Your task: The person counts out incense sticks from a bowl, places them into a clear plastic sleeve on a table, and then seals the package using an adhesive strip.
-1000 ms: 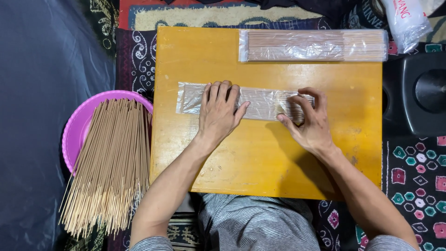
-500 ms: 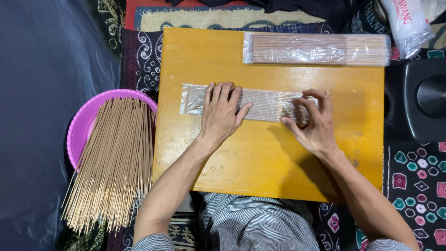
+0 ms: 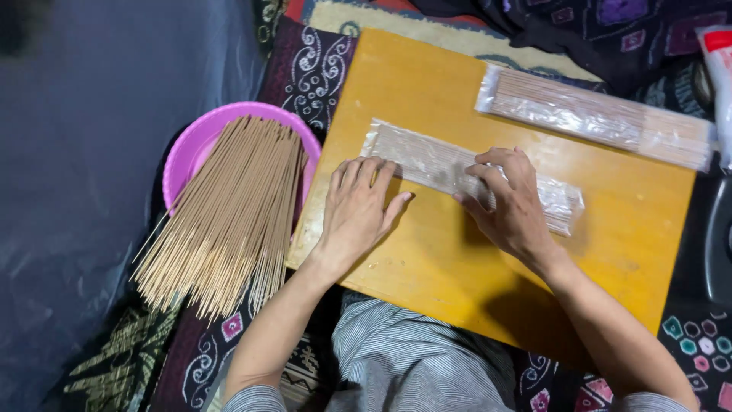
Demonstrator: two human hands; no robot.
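L hand (image 3: 357, 210): flat, fingers spread, on yellow board (image 3: 457, 267), fingertips touching plastic-wrapped incense pack (image 3: 427, 160). R hand (image 3: 509, 204), at 3 o'clock: fingers curled, pressing pack.

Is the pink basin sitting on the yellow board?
No, the pink basin holding loose sticks sits on the floor, left of the yellow board.
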